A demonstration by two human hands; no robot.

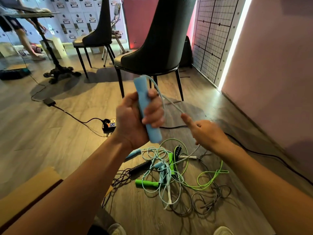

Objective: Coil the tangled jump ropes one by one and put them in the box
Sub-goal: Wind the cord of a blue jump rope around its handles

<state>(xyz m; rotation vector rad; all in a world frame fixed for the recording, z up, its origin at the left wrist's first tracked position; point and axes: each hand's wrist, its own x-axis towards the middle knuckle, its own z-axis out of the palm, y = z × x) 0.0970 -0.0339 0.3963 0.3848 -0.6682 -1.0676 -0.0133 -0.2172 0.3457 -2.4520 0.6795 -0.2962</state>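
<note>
My left hand (133,119) is raised in front of the nearer dark chair (157,48), on my side of its front legs. The forearm runs up from the lower left, and the back of the hand faces left. Its fingers and thumb are wrapped round the middle of a blue handle (145,106). I hold the handle almost upright, with its top tipped a little left toward the chair seat and its lower end sticking out below my palm.

A pale blue cord (169,102) leaves the top of the handle, bends over and slants down to the right. It runs to my right hand (203,131), which is on my side of the chair and off its right-hand legs, lower than the left hand and apart from it. The right index finger (187,120) points up and left and meets the cord at its tip, and the other fingers are bent in. That hand is blurred, so I cannot tell whether it grips the cord or only touches it.

The tangle of ropes (169,167) lies on the wooden floor (67,133) on my side of the chair, below both hands. It is a mix of pale blue, green, grey and black cord, with a green handle (146,182) and a black handle (140,166) in it. The cardboard box (30,189) sits left of the chair and much nearer me, partly hidden by my left forearm.
</note>
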